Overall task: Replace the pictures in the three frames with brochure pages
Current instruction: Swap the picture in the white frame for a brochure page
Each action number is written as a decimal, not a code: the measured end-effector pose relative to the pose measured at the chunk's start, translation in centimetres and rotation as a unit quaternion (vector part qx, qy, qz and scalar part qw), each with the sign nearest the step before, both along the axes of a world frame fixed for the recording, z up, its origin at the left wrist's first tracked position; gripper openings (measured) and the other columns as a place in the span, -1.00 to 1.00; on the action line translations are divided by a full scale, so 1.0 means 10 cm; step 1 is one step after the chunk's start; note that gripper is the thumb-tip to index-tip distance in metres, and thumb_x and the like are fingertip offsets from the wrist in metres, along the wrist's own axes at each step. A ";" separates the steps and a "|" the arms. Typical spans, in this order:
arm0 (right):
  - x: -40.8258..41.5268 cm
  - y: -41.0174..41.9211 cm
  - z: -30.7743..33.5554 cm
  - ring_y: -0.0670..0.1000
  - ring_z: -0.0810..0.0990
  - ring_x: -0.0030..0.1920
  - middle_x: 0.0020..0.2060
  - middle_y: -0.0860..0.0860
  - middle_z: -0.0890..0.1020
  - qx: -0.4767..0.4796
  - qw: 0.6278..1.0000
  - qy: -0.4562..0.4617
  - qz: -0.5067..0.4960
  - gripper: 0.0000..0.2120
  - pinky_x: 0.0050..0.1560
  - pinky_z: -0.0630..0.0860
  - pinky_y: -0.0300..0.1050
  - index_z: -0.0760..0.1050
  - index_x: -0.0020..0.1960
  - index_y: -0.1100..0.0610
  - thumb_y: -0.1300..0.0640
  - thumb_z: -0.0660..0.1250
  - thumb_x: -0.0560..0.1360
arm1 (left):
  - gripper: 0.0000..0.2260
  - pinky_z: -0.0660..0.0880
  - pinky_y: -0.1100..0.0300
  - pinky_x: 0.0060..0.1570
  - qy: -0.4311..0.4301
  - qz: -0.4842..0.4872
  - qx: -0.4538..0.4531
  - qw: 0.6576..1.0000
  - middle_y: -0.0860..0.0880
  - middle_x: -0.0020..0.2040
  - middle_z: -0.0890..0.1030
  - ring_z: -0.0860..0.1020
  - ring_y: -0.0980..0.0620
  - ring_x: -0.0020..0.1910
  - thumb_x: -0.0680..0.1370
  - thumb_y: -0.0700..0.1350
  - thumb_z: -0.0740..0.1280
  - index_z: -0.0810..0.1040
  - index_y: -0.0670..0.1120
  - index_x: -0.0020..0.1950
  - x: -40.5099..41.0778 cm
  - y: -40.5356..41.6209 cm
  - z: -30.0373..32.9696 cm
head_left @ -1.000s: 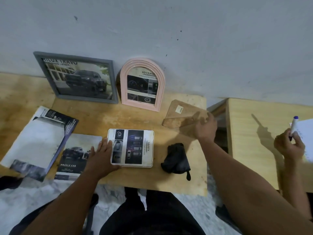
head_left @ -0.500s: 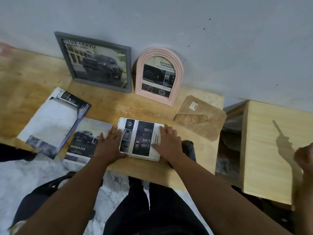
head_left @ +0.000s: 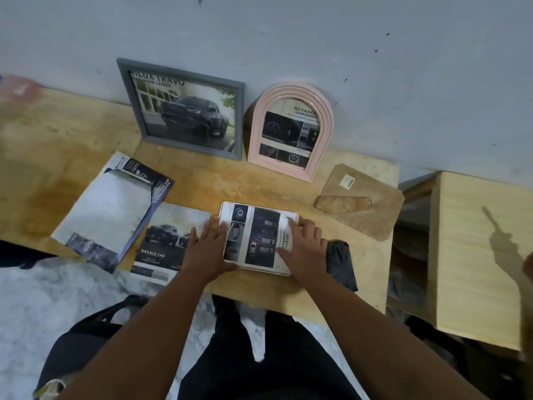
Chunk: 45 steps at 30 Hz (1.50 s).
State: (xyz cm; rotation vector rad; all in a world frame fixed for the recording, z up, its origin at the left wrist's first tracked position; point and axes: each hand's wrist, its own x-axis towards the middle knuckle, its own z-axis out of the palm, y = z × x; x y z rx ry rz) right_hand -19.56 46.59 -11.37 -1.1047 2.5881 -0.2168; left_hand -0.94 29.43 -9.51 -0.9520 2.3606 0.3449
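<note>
"HILUX TRAVO" is read across the top of the truck picture in the grey frame (head_left: 184, 111), which is leaned against the wall (head_left: 317, 39). "ADVANCE" is read at the top of the page in the pink arched frame (head_left: 290, 131), stood just beside it to the right. "SAFETY" is printed along the right edge of the page in the white frame (head_left: 256, 238), which is laid flat near the front edge of the table (head_left: 274, 183). "DOUBLE CAB" is read on the brochure page (head_left: 167, 243) lying just left of that frame; the writing on the folded brochure (head_left: 109, 209) further left is too blurred to be read.

The white frame is held between the two hands. The left hand (head_left: 209, 249) is laid flat with fingers straight and spread, its fingertips on the frame's left edge and its palm partly over the brochure page. The right hand (head_left: 305, 249) is pressed on the frame's right side, fingers slightly bent over the "SAFETY" strip; whether the edge is gripped cannot be told.

A dark cloth (head_left: 340, 264) is seen just right of the right hand, partly under it. A brown backing board (head_left: 363, 203) with a small white sticker is laid near the table's right end, apart from the white frame.

The table is of yellowish wood, stained at the left. A pale wooden box (head_left: 476, 255) is stood to the right, with a shadow cast on it. A grey marbled floor (head_left: 34, 307) is seen below.
</note>
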 end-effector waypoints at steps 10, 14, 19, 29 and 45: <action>0.12 -0.14 0.60 0.10 0.68 -0.11 -0.13 0.03 0.67 -0.211 0.857 -0.314 -0.350 -0.59 -0.04 0.67 0.17 0.50 0.37 0.02 0.25 0.38 0.55 | 0.01 -0.20 -0.14 0.62 0.134 -0.017 0.073 0.988 -0.03 0.70 0.06 -0.09 -0.06 0.68 0.47 0.46 0.28 -0.04 -0.08 0.70 0.21 -0.39 0.09; 0.14 -0.28 0.91 0.16 0.70 -0.06 -0.03 0.10 0.73 -0.299 0.800 -0.325 -0.405 -0.76 -0.08 0.65 0.05 0.65 0.07 0.08 0.31 0.26 0.59 | -0.15 0.05 -0.08 0.62 0.232 0.033 0.103 0.967 -0.07 0.67 0.19 0.05 -0.06 0.67 0.54 0.42 0.23 0.17 -0.06 0.67 0.35 -0.64 0.36; 0.27 -0.81 1.23 0.17 0.71 -0.15 -0.05 0.20 0.72 -0.344 0.760 -0.387 -0.392 -0.78 -0.09 0.67 0.09 0.63 0.08 0.22 0.35 0.22 0.60 | -0.15 0.39 -0.13 0.47 0.260 0.255 0.288 0.886 -0.02 0.54 0.45 0.44 -0.08 0.48 0.44 0.53 0.27 0.39 0.03 0.57 0.61 -1.09 0.63; 1.25 -2.40 1.15 0.15 0.71 -0.06 0.05 0.11 0.72 -0.238 0.838 -0.436 -0.228 -0.79 0.04 0.67 0.11 0.64 0.13 0.07 0.28 0.32 0.59 | -0.92 0.62 0.02 -0.09 0.399 0.613 0.313 0.605 -0.14 0.02 0.71 0.67 -0.17 -0.01 0.58 -0.23 0.45 0.67 -0.13 0.06 1.65 -1.79 0.57; 2.11 -3.54 0.48 0.09 0.61 0.18 0.28 0.03 0.61 -0.003 0.966 -0.251 0.061 -0.49 0.14 0.59 -0.03 0.44 0.46 0.01 0.18 0.31 0.52 | -0.86 0.69 -0.14 -0.06 0.246 0.614 0.118 0.741 -0.09 -0.16 0.73 0.70 -0.13 -0.17 0.51 -0.01 0.50 0.64 -0.05 -0.13 2.85 -2.12 -0.06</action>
